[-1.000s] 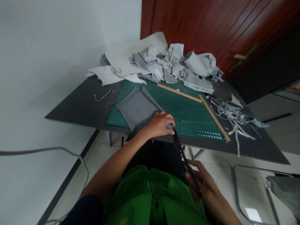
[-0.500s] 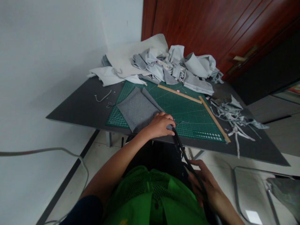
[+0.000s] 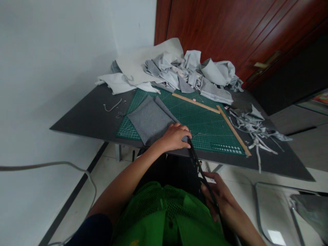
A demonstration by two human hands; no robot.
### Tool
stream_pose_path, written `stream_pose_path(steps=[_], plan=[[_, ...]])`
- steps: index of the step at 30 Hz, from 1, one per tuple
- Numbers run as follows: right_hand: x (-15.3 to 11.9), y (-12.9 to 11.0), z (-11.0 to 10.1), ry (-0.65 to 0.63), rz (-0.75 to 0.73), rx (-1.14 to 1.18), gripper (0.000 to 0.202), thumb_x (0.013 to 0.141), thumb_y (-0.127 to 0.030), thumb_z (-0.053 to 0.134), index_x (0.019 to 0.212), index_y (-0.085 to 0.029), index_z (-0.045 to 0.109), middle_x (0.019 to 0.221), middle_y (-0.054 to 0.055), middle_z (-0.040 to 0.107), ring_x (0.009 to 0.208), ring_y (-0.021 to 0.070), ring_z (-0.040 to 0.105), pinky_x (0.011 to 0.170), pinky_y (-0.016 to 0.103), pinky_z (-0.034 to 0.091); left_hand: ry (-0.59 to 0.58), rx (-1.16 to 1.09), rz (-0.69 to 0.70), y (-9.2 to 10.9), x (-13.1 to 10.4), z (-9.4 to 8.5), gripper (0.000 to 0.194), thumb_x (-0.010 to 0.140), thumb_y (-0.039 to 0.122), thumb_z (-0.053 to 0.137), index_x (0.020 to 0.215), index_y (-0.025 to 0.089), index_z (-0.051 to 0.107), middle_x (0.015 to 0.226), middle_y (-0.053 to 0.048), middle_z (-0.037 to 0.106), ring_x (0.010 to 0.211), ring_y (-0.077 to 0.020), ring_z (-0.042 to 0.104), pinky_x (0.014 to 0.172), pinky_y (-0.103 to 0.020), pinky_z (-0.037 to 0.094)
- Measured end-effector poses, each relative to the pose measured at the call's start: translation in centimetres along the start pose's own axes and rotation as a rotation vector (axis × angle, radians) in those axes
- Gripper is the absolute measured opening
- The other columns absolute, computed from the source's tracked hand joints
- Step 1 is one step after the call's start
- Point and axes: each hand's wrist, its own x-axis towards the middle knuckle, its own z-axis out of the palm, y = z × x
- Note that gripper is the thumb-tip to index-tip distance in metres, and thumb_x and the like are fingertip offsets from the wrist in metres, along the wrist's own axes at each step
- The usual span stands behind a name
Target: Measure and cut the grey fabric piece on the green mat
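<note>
A piece of grey cloth lies folded or layered on the green cutting mat, near the table's front edge. My left hand is closed on the cloth's right corner, thumb and fingers pinching it. Long black scissors slant down from that corner toward me, their tips close beside my left fingers. Below the table edge, my right hand is wrapped round the scissors' handles. How far the blades stand apart is hard to make out.
Crumpled grey and white fabric is heaped at the back. Two wooden rulers, one across the mat and one along its right side, lie flat. Scraps and strips sit at the right. A cable hangs at the left.
My right hand and the scissors' handles have shifted slightly up and left. My left hand stays on the cloth corner, and the cloth looks unmoved.
</note>
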Motion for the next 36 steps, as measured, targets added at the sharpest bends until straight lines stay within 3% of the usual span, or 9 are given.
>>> stream_pose_path(steps=[5,9,18,27,36], plan=[[0.1,0.2,-0.2,-0.016,-0.006,0.028,0.054,0.091,-0.064,0.063,0.125,-0.025,0.046,0.057,-0.011,0.05,0.037,0.009,0.04,0.037,0.022,0.033,0.037,-0.004,0.015,-0.1,0.0,0.1,0.044,0.078,0.04,0.086,0.113,0.026,0.065,0.119,-0.001,0.069,0.114,-0.028,0.056,0.093,-0.039,0.04],[0.2,0.4,-0.2,-0.022,0.017,0.057,0.053,0.092,-0.062,0.063,0.125,-0.024,0.046,0.055,-0.012,0.05,0.035,0.0081,0.038,0.037,0.02,0.032,0.064,-0.019,-0.004,-0.2,0.0,0.2,0.045,0.076,0.04,0.087,0.108,0.023,0.061,0.113,-0.002,0.068,0.11,-0.0272,0.057,0.091,-0.038,0.042],[0.2,1.1,0.2,-0.016,0.014,0.092,0.057,0.09,-0.065,0.065,0.128,-0.026,0.048,0.057,-0.011,0.046,0.039,0.0087,0.037,0.037,0.02,0.037,0.026,-0.009,0.003,-0.2,0.0,0.1,0.042,0.075,0.04,0.089,0.106,0.021,0.068,0.119,-0.004,0.067,0.115,-0.0271,0.057,0.098,-0.039,0.042],[0.2,0.8,-0.1,0.005,-0.007,0.125,0.051,0.09,-0.063,0.063,0.12,-0.025,0.048,0.054,-0.013,0.046,0.034,0.007,0.034,0.034,0.018,0.027,0.047,-0.015,0.023,-0.3,-0.1,0.3,0.031,0.077,0.042,0.087,0.1,0.026,0.075,0.116,-0.002,0.067,0.113,-0.026,0.057,0.096,-0.04,0.041],[0.3,0.4,-0.3,-0.016,-0.006,0.049,0.051,0.092,-0.065,0.06,0.121,-0.025,0.047,0.053,-0.012,0.049,0.034,0.0074,0.036,0.036,0.019,0.026,0.027,-0.011,0.008,-0.2,-0.1,0.1,0.03,0.078,0.041,0.087,0.102,0.027,0.076,0.119,-0.001,0.067,0.115,-0.0257,0.057,0.097,-0.039,0.041]])
